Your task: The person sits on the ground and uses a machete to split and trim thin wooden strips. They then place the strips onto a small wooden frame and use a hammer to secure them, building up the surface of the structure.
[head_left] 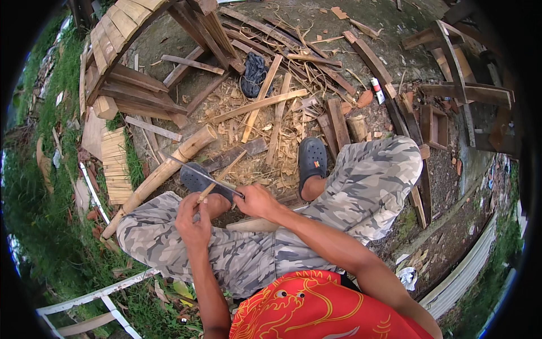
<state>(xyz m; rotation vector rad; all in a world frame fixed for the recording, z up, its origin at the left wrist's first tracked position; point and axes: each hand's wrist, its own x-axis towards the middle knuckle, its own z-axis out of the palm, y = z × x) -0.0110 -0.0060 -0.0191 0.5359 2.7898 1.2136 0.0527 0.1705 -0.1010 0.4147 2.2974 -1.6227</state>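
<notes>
Pale yellowish wood forms a slim stick (230,164), held over the ground between the person's knees, slanting from the left fingers toward the far right. The left hand (193,221) pinches its near end between thumb and fingertips. The right hand (257,200) is clenched around the dark handle of a long, thin grey metal blade (189,165), which points toward the far left and crosses the stick just beyond the left fingertips; whether its edge touches the wood, I cannot tell.

Grey camouflage-patterned trousers (372,166) cover the spread legs, below a red shirt with yellow line drawings (299,308). Two dark perforated rubber clogs (312,158) rest on the ground, the left one partly hidden behind the blade and stick. A thick, round, light-brown wooden pole (164,172) lies diagonally just left of that clog.

Curled pale wood shavings (291,127) cover the earth farther off, with loose wooden strips (262,106) lying across them. Beyond sits a crumpled black bundle (255,74). A curved, slatted brown wooden piece of furniture (116,34) stands at the far left; a small white-and-red tube (377,90) lies at the far right, near a long brown plank (370,59).
</notes>
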